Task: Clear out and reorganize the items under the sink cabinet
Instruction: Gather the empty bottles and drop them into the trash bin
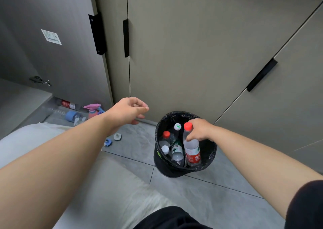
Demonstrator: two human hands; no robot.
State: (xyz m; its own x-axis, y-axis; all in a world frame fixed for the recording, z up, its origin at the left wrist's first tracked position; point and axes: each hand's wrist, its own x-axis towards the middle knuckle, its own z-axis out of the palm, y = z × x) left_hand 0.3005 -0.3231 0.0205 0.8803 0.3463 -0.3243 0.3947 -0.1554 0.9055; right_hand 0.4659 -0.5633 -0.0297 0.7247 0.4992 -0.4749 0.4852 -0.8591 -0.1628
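Here, a red-capped water bottle (192, 150) is gripped at its neck by the R hand (201, 130), upright inside the black-lined bin (167, 172) w/ other bottles (176, 151), while the L hand (127, 110) is held loosely curled, empty, near the spray bottles (93, 110).

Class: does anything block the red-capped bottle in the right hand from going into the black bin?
Nothing visible does. The right hand holds the red-capped bottle by its neck, its lower part already inside the bin. Other bottles stand beside it, on its left; beneath it is hidden.
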